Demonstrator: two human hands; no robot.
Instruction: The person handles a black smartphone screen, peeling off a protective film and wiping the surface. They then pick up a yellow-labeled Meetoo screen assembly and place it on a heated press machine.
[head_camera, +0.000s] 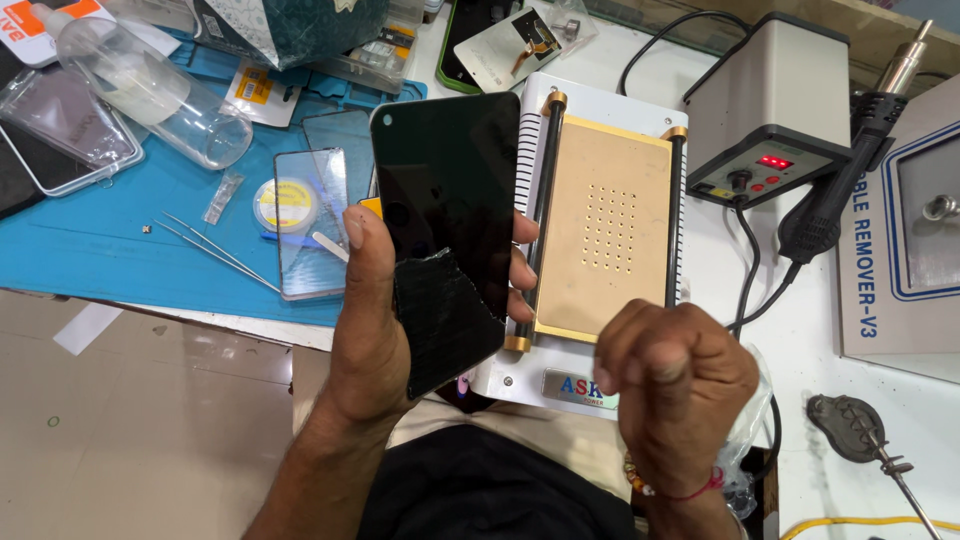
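Above a cluttered repair bench, seen from a camera looking down, the person's left hand (375, 320) holds a black phone screen panel (447, 220) upright, thumb along its left edge and fingertips (522, 272) curled around its right edge, gripping it from behind. The panel's glass is dark and glossy at the top, with a small round hole near the upper left corner; its lower part looks cracked and rough. The right hand (672, 375) is closed in a loose fist at lower right, just beside the panel but not touching it; whether it pinches anything cannot be told. A red thread bracelet (690, 490) circles that wrist. Behind the panel stands a white heating plate machine (600, 235) with a gold perforated surface and black rails on each side. To its right sits a grey hot-air station (765, 110) with a red display, its black handle (840, 190) resting alongside. On the left, a blue work mat (100, 240) carries thin metal tweezers (215, 250), a clear glass sheet (310, 225) lying over a yellow tape roll, and a clear plastic bottle (150, 85) lying on its side.
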